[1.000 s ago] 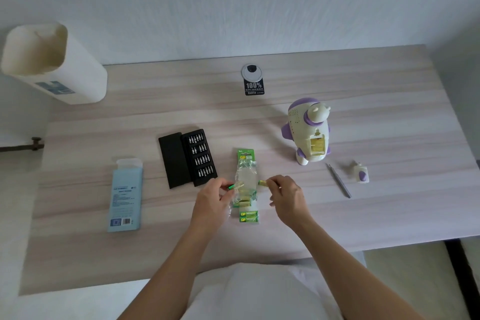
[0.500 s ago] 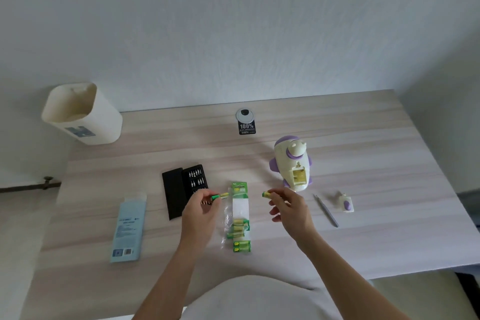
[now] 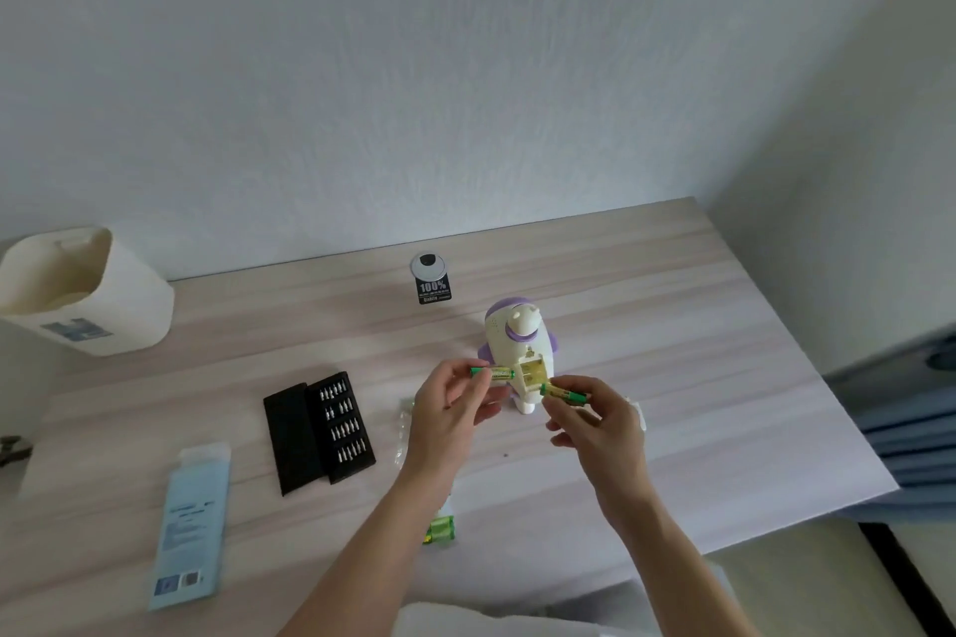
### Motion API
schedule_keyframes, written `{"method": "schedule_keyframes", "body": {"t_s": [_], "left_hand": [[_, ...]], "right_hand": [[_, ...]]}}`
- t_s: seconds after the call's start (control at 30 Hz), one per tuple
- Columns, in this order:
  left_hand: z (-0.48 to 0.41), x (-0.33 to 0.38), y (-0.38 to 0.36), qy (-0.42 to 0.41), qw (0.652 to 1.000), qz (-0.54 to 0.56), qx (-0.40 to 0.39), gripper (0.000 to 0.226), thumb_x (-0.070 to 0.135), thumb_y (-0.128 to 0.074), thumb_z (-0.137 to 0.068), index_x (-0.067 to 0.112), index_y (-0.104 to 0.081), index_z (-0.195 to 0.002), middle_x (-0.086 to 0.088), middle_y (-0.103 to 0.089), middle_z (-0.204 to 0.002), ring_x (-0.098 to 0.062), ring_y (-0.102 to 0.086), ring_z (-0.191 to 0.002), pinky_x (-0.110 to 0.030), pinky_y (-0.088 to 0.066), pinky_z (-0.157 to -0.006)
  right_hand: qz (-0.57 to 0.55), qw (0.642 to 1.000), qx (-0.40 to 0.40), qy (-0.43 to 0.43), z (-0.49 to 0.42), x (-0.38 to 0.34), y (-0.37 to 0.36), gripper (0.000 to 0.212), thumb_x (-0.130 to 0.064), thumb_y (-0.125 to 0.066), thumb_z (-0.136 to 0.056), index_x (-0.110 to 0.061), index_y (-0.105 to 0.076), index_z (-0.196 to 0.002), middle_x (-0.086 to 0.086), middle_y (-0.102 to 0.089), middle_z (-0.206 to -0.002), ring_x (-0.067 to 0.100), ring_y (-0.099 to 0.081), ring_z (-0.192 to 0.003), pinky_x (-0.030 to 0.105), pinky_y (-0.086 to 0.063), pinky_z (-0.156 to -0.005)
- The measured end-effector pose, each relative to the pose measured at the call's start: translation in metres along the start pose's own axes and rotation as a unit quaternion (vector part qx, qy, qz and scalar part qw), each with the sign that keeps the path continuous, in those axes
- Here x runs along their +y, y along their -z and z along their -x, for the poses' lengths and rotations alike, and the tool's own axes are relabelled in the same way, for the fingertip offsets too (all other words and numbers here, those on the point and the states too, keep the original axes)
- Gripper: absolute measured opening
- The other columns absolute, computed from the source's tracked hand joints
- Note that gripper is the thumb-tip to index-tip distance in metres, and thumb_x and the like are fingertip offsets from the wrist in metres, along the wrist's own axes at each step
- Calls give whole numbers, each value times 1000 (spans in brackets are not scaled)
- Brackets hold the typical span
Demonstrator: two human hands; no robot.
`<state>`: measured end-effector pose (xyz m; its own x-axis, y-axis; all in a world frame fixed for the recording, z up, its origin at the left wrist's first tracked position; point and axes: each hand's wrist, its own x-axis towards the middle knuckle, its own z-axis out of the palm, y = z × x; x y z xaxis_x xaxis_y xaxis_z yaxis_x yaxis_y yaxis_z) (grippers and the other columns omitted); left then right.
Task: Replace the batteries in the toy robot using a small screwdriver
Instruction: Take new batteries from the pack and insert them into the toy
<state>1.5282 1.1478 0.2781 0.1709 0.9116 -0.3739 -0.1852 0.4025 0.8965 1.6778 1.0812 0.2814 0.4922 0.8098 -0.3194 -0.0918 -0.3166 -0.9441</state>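
The white and purple toy robot (image 3: 517, 341) lies on the wooden table (image 3: 698, 336) with its battery compartment (image 3: 533, 371) open toward me. My left hand (image 3: 450, 416) pinches a green battery (image 3: 494, 372) just left of the compartment. My right hand (image 3: 600, 424) pinches a second green battery (image 3: 564, 394) just below and right of it. The battery pack (image 3: 439, 530) lies near the front edge, mostly hidden under my left forearm. The black screwdriver bit case (image 3: 320, 429) lies open to the left. The screwdriver is hidden behind my right hand.
A cream bin (image 3: 83, 290) stands at the table's back left. A light blue box (image 3: 191, 528) lies at the front left. A round grommet with a black label (image 3: 430, 277) sits at the back middle. The table's right edge drops off near blue fabric (image 3: 910, 429).
Both hands lifted a battery each from the pack and carried them up and right to the robot's open compartment. The camera view tilted upward.
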Motion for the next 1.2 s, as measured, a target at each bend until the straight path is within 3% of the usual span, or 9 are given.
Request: {"method": "schedule_keyframes", "body": {"t_s": [0.1, 0.27, 0.47, 0.67, 0.77, 0.93, 1.2], "left_hand": [[5, 1, -19, -10, 1000, 24, -9, 12, 4, -60, -97, -1, -64, -107, -19, -74, -104, -34, -74, -93, -33, -60, -77], [15, 4, -56, -31, 999, 36, 22, 22, 6, -61, -96, 3, -66, -117, -20, -72, -109, -39, -72, -98, -49, -60, -86], [27, -3, -101, -100, 992, 22, 71, 24, 9, -63, -92, 7, -61, -115, -18, -70, -100, -33, -73, -81, -42, -61, -73], [38, -17, -124, -154, 981, -36, 116, 20, 16, -65, -91, 12, -65, -110, -17, -72, -103, -31, -72, -90, -36, -60, -69], [46, -22, -128, -160, 976, -61, 136, 19, 19, -67, -92, 18, -66, -110, -12, -71, -101, -26, -71, -83, -33, -57, -65], [51, -25, -128, -152, 974, -81, 146, 22, 7, -67, -92, 21, -67, -108, 3, -73, -93, -15, -70, -81, -26, -56, -62], [50, -28, -116, -140, 976, -98, 133, 21, 4, -67, -90, 19, -66, -105, 0, -75, -98, -21, -72, -88, -25, -57, -63]], "right_hand": [[-6, 1000, -17, 20, -6, -3, 16, 16, -4, -74, -86, -13, -74, -99, 4, -74, -79, 19, -70, -66, 28, -56, -59], [-33, 995, -90, 37, -23, -13, 44, 15, -3, -68, -91, -13, -74, -100, 7, -75, -82, 21, -71, -69, 32, -56, -61], [-55, 973, -218, 49, -49, -30, 87, 10, -2, -65, -93, -10, -70, -97, 12, -75, -85, 26, -71, -72, 33, -55, -62], [-37, 949, -307, 61, -70, -31, 109, 20, -8, -52, -101, -10, -68, -113, 5, -71, -90, 24, -69, -75, 29, -51, -58], [-36, 935, -347, 66, -71, -26, 110, 21, -10, -49, -103, -10, -64, -116, 2, -70, -91, 25, -69, -76, 32, -52, -59], [-53, 918, -389, 54, -69, -23, 109, 19, -9, -47, -103, -8, -60, -117, 6, -70, -95, 26, -69, -78, 32, -52, -59], [-74, 922, -378, 42, -66, -14, 103, 15, -11, -57, -96, -7, -58, -111, 12, -73, -96, 28, -70, -77, 32, -53, -59]]}}
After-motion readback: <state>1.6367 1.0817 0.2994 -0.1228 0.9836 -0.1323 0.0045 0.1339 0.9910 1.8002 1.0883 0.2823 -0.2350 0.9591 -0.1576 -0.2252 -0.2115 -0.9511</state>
